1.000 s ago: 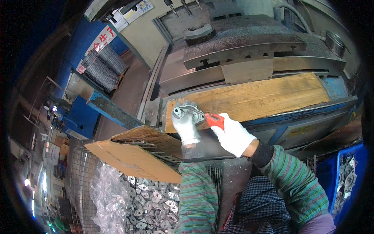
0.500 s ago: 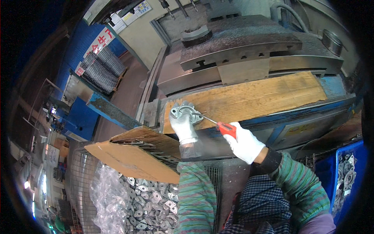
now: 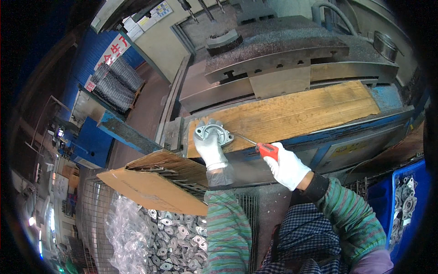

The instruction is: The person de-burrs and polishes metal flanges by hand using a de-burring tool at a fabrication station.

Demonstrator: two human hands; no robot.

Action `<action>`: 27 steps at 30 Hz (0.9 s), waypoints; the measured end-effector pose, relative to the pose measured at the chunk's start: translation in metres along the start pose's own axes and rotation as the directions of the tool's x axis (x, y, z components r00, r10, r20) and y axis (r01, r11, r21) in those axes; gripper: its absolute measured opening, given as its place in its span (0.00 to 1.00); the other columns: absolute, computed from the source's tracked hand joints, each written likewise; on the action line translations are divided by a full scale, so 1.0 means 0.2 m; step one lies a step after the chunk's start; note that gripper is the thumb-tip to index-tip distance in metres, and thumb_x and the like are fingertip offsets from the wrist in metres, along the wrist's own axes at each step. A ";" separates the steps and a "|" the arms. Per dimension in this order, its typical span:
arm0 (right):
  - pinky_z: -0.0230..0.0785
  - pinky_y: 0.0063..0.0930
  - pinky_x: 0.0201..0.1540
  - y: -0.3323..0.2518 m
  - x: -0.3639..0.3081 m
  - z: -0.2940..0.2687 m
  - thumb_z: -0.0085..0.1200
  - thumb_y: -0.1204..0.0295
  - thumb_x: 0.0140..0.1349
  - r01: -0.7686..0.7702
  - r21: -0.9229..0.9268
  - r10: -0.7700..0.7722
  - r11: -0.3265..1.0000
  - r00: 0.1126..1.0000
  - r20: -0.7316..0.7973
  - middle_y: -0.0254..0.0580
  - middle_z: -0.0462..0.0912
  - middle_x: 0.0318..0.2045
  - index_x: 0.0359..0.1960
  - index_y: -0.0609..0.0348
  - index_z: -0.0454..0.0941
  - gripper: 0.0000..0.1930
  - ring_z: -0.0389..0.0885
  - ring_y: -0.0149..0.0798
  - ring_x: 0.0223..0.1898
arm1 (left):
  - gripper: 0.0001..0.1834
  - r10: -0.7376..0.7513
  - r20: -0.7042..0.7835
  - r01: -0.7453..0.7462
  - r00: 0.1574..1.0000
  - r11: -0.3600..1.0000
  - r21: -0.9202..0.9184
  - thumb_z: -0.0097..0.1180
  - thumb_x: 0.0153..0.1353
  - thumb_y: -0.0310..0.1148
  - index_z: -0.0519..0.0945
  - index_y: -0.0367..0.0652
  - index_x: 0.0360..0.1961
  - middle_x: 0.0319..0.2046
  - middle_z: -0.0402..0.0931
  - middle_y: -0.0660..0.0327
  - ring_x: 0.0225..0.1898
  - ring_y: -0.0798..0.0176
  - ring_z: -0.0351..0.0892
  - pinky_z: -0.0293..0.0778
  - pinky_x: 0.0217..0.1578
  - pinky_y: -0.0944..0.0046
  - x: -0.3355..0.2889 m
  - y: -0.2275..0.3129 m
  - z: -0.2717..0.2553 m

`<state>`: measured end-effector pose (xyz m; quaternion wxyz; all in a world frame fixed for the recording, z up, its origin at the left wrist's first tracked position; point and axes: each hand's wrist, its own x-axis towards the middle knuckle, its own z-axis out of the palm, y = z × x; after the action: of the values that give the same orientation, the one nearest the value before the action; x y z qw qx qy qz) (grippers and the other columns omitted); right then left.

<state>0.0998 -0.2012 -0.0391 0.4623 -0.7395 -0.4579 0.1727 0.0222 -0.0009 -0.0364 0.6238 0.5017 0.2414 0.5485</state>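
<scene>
My left hand (image 3: 209, 148), in a white glove, holds a silver cast-metal flange (image 3: 221, 135) with a round middle opening and a holed ear at each end. It holds the flange over the left end of a cardboard sheet. My gloved right hand (image 3: 288, 168) is wrapped around the red handle of a deburring tool (image 3: 268, 150). The tool's thin metal shaft points left, its tip at the flange's right ear. Whether the tip is inside the ear's hole is too small to tell.
The cardboard sheet (image 3: 301, 109) lies along the front of a drilling machine's table (image 3: 278, 45). Below left, a wire basket (image 3: 93, 205) holds many castings and clear plastic, with a cardboard flap (image 3: 150, 189) above. At right, a blue bin (image 3: 388, 212) contains similar castings.
The whole view has shifted slightly. The tool's handle has turned a little in my right hand, and its tip stays at the flange's right ear. Both hands keep their grips.
</scene>
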 end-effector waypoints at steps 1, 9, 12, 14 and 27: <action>0.68 0.40 0.29 0.01 0.01 0.00 0.46 0.65 0.59 0.015 -0.017 -0.016 1.000 1.000 -0.014 0.58 0.76 0.24 0.45 0.64 0.63 0.17 0.77 0.56 0.27 | 0.26 -0.001 -0.001 0.001 1.000 1.000 0.002 0.41 0.51 0.12 0.58 0.29 0.54 0.45 0.70 0.42 0.40 0.50 0.77 0.77 0.38 0.62 0.01 -0.01 -0.01; 0.69 0.41 0.32 -0.02 -0.04 -0.13 0.46 0.65 0.59 -0.048 0.023 0.048 0.999 0.999 -0.002 0.60 0.77 0.26 0.47 0.65 0.63 0.19 0.77 0.57 0.29 | 0.27 0.057 0.034 -0.056 0.998 0.997 -0.045 0.42 0.50 0.13 0.59 0.30 0.55 0.45 0.70 0.44 0.41 0.54 0.76 0.74 0.41 0.63 0.02 -0.04 -0.01; 0.71 0.36 0.41 -0.03 -0.17 -0.36 0.47 0.68 0.59 0.061 0.014 -0.057 0.998 0.983 -0.175 0.59 0.77 0.35 0.50 0.64 0.62 0.19 0.78 0.54 0.39 | 0.27 0.013 0.073 -0.011 0.997 0.999 -0.039 0.43 0.51 0.14 0.60 0.31 0.55 0.45 0.71 0.44 0.41 0.54 0.76 0.74 0.42 0.64 -0.02 0.04 -0.01; 0.70 0.33 0.43 0.13 -0.12 -0.53 0.48 0.69 0.59 0.154 -0.122 -0.190 0.980 0.906 -0.379 0.53 0.78 0.36 0.50 0.61 0.64 0.18 0.79 0.48 0.39 | 0.25 -0.001 0.067 0.003 0.998 1.000 -0.026 0.48 0.54 0.20 0.60 0.33 0.55 0.43 0.72 0.46 0.39 0.54 0.77 0.75 0.39 0.62 -0.03 0.01 -0.07; 0.63 0.25 0.45 0.83 -0.21 -1.29 0.55 0.67 0.55 -0.064 0.133 0.147 0.989 0.510 -0.847 0.40 0.76 0.40 0.49 0.60 0.69 0.21 0.72 0.31 0.39 | 0.32 -0.510 0.445 0.645 0.736 0.729 -0.232 0.40 0.58 0.60 0.67 0.38 0.44 0.36 0.72 0.50 0.37 0.50 0.76 0.76 0.36 0.56 -0.72 0.25 0.25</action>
<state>0.3385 -0.3981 -0.0532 0.6469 -0.7349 -0.1181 -0.1659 0.0025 -0.1588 -0.0084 0.8805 0.3613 0.1642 0.2594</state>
